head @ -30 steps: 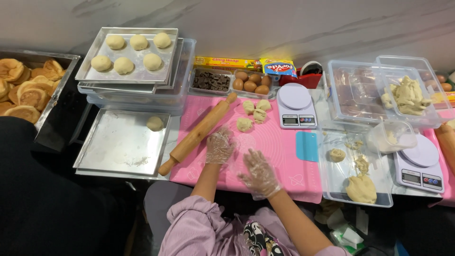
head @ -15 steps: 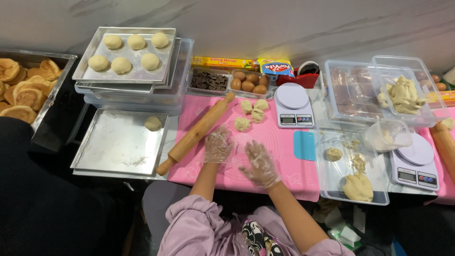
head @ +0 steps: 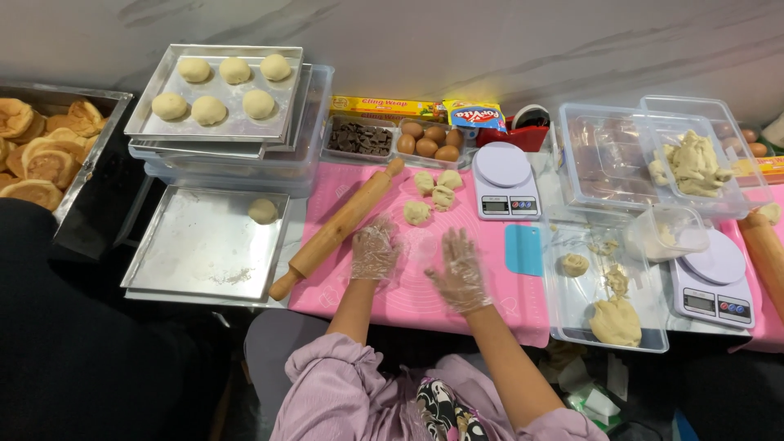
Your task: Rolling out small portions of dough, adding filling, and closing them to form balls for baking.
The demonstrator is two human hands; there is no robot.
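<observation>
Both my hands wear clear plastic gloves and rest over a pink mat point(head: 490, 304). My left hand point(head: 376, 249) has its fingers loosely bent, right beside a wooden rolling pin point(head: 339, 229) that lies at a slant. My right hand point(head: 459, 273) is flat, fingers spread, palm down on the mat. I see nothing held in either hand. Several small dough pieces point(head: 416, 212) lie just beyond my fingers, in front of a white kitchen scale point(head: 501, 180). A blue scraper point(head: 523, 249) lies to the right of my right hand.
A metal tray point(head: 188, 261) at left holds one dough ball point(head: 263, 211); stacked trays point(head: 155, 122) behind carry several more. Eggs point(head: 429, 143), chocolate pieces point(head: 359, 139), clear tubs with dough point(head: 615, 320), a second scale point(head: 714, 282) and baked buns point(head: 33, 155) surround the mat.
My right hand has slid a little forward and to the right on the mat, with its fingers spreading. My left hand has stayed almost still beside the rolling pin.
</observation>
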